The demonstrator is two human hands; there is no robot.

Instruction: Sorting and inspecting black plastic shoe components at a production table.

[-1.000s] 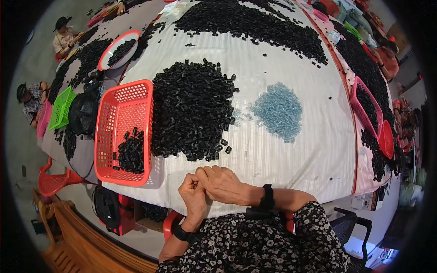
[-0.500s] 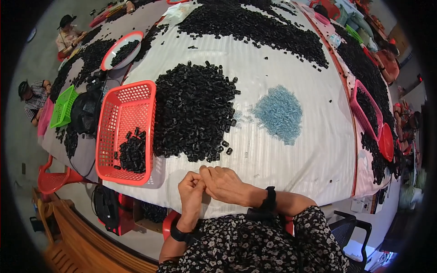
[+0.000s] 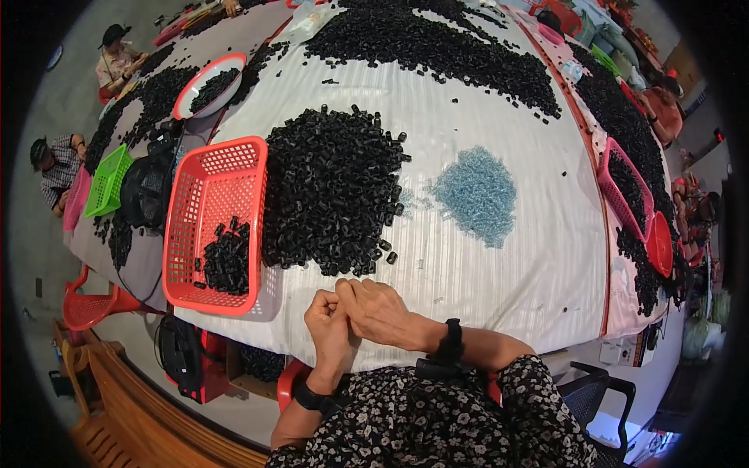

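Observation:
My left hand [image 3: 328,326] and my right hand [image 3: 378,313] meet over the near edge of the white-covered table, fingers curled together. Whatever they pinch is hidden between the fingers. Just beyond them lies a big heap of small black plastic parts [image 3: 335,191], a few of them loose at its right edge. Right of that heap is a smaller pile of tiny pale-blue, clear pieces that look like springs [image 3: 476,196]. To the left stands a red plastic basket [image 3: 178,226] with black parts [image 3: 227,259] gathered in its near end.
A long spread of black parts [image 3: 437,51] covers the far table. A red-rimmed white bowl [image 3: 186,100] and a green basket [image 3: 109,181] stand left; a pink basket [image 3: 624,187] and red bowl [image 3: 661,243] lie right. Other people [image 3: 56,171] sit around the tables.
Both hands have shifted slightly, staying together with the fingers still closed. The heaps and the red basket look the same.

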